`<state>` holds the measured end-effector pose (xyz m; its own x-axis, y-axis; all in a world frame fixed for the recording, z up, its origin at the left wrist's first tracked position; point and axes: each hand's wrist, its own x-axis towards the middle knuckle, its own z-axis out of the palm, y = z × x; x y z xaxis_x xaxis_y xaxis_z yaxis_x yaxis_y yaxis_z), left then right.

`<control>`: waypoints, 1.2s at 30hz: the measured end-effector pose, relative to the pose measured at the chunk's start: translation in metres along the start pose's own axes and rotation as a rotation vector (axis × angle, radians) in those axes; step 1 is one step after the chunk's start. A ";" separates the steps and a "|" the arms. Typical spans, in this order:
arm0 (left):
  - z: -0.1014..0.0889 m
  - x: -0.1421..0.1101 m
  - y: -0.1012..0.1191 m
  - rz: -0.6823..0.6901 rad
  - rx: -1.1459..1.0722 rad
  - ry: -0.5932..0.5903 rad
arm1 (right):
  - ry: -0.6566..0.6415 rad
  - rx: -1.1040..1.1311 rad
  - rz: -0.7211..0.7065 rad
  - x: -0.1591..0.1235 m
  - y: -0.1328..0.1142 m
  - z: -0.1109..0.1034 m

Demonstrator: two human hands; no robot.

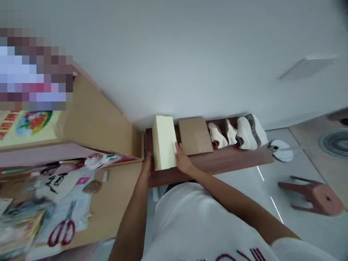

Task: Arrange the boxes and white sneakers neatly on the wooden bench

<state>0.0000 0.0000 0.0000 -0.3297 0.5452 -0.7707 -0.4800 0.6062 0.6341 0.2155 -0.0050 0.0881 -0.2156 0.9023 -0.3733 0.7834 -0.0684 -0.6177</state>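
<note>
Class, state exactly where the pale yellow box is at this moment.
In the head view, the pale yellow box stands at the left end of the low brown shelf, between the left hand and right hand, beside the brown cardboard box.

Box (163, 142) | pale yellow, closed, rectangular | lying flat at left end of shelf (217, 163) | just beside brown box (195, 136) | held at both sides

White short-sleeved T-shirt (195, 221) with red-and-black lettering near the hem, arms bare.
</note>
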 end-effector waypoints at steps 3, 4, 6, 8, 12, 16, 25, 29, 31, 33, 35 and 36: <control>0.004 -0.001 -0.010 -0.122 -0.026 -0.166 | 0.007 -0.027 0.015 -0.003 0.007 0.000; 0.005 -0.001 -0.013 -0.147 -0.028 -0.203 | 0.016 -0.027 0.008 -0.003 0.008 0.000; 0.005 0.000 -0.017 -0.165 -0.021 -0.244 | 0.054 -0.015 -0.038 -0.001 0.010 0.001; 0.005 0.002 -0.019 -0.172 -0.010 -0.269 | 0.078 0.014 -0.081 0.003 0.009 0.001; 0.002 0.002 -0.017 -0.128 -0.010 -0.261 | 0.085 0.113 -0.044 0.009 0.004 -0.003; -0.004 -0.006 -0.012 -0.020 -0.070 -0.180 | 0.044 0.212 0.063 0.008 0.001 -0.008; -0.016 -0.040 0.002 0.251 -0.137 0.043 | -0.076 0.588 0.211 0.017 0.001 -0.001; -0.020 -0.043 0.011 0.385 -0.068 0.120 | -0.165 0.854 0.250 0.026 0.001 0.008; -0.020 -0.043 0.015 0.420 -0.028 0.135 | -0.218 0.935 0.294 0.030 0.002 0.011; -0.019 -0.041 0.016 0.438 0.005 0.138 | -0.236 0.966 0.332 0.033 0.004 0.014; -0.017 -0.039 0.015 0.444 0.032 0.144 | -0.241 0.972 0.351 0.037 0.007 0.016; -0.016 -0.039 0.013 0.445 0.043 0.148 | -0.244 0.973 0.359 0.039 0.009 0.017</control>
<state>-0.0065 -0.0222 0.0372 -0.6095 0.6709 -0.4223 -0.2327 0.3578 0.9043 0.2040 0.0218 0.0563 -0.2604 0.6596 -0.7051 0.0442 -0.7214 -0.6911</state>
